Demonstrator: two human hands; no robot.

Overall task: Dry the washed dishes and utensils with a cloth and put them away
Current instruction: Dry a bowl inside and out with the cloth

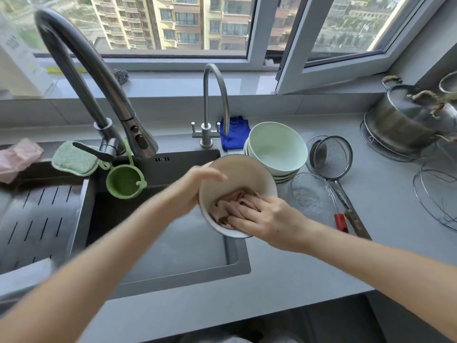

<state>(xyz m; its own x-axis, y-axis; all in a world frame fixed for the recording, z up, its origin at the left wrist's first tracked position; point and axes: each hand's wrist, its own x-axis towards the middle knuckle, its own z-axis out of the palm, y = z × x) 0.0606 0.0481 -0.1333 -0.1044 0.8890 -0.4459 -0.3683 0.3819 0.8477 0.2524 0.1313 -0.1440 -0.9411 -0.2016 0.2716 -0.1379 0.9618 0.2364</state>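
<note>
Pressing the pink cloth into the bowl, the fingers of the right hand lie fairly straight and spread, pinching nothing. The left hand curls round the left rim, with the bowl tilted over the sink corner. It looks ceramic: stiff, chippable, probably slick when wet. I'd grip the rim, thumb inside.

Home kitchen. Dark sink with pull-down faucet lies under and left of the gripped bowl; stacked green bowls, a mesh strainer and a lidded steel pot sit on grey counter to its right. Window beyond the grip faces apartment towers.
</note>
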